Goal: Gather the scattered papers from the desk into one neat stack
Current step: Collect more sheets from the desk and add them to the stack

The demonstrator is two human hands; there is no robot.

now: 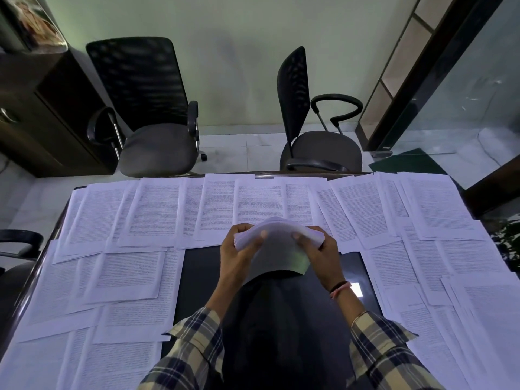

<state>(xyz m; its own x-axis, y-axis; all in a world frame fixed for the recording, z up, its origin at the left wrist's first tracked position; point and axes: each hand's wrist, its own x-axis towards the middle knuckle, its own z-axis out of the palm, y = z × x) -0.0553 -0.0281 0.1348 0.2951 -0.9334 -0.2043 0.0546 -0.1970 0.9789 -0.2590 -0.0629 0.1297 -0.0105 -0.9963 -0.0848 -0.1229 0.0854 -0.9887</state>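
Above the dark desk (197, 277), at centre: bundle of papers (277, 237) held up off the surface, bowed upward in the middle. Left hand (239, 249) gripping the bundle's left edge, thumb on the near face, fingers curled behind. Right hand (318, 247) gripping the right edge likewise, thumb pressed on the near face. Red thread band (340, 288) on the right wrist; checked sleeves (194, 342) on both forearms. Loose printed sheets (157, 209) lying flat and overlapping across the far, left and right parts of the desk, well apart from the bundle. Beyond the far edge: two black office chairs (146, 108), apart, on a pale tiled floor (239, 147)
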